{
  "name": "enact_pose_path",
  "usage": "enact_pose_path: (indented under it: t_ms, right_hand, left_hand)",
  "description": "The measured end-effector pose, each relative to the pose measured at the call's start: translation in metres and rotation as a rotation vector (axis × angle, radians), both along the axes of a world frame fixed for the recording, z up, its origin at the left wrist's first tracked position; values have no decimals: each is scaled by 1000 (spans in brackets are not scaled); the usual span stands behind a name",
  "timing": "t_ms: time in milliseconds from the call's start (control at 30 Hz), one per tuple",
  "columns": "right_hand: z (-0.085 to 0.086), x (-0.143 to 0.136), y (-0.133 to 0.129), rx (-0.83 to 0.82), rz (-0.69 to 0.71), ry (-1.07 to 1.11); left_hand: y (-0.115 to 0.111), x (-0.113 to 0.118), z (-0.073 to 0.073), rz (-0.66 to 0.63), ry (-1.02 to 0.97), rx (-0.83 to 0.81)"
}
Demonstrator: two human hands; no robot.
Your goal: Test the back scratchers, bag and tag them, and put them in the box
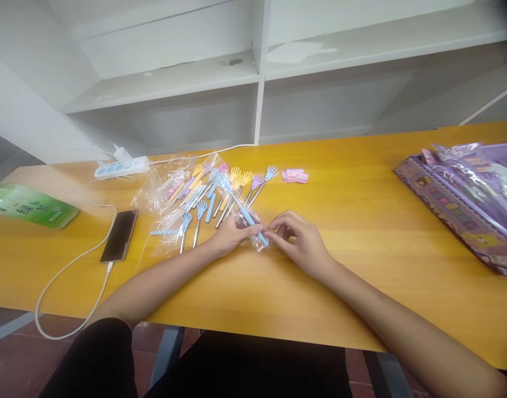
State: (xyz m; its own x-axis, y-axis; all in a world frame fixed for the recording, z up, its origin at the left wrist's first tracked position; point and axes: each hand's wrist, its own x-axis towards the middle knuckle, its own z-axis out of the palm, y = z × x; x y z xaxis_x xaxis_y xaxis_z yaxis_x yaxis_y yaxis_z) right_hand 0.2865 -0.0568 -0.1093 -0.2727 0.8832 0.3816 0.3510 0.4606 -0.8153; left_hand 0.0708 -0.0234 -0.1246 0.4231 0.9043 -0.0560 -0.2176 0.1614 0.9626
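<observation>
My left hand (229,236) is closed around a blue-handled back scratcher (248,216) inside a clear plastic sleeve, its thumb lying across the handle. At the handle end of that sleeve, my right hand (299,239) has its thumb and fingertips pinched together; whether they grip the film is too small to tell. Beyond my left hand lies a pile of back scratchers with yellow heads (246,178), purple heads (257,181) and blue heads (272,173), some in clear bags (147,193). Two blue back scratchers (201,208) lie nearer my left forearm.
Small pink cards (294,176) lie behind my right hand. A purple printed box (456,213) with packaged items stands at the right. To the left are a phone (119,236) on a white cable, a green bottle (33,205) and a power strip (123,167). White shelves (162,83) rise behind.
</observation>
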Motion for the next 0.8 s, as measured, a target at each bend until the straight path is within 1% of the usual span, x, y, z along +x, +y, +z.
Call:
enact_pose_path:
  t_ms: [133,333,567,667,800]
  right_hand:
    - [1,0,-1,-58,4,10]
    - [6,-1,-3,-64,11,36]
    - [1,-5,-4,-109,-56,111]
    - [1,-4,-2,-131,-80,125]
    - [-3,-3,1,-207,-38,111]
  left_hand:
    - [1,-1,-1,7,27,19]
    - [0,-1,0,-23,27,27]
    - [-4,2,3,-60,-30,91]
    - [-7,4,2,-64,9,85]
    - [-7,4,-3,-24,102,98]
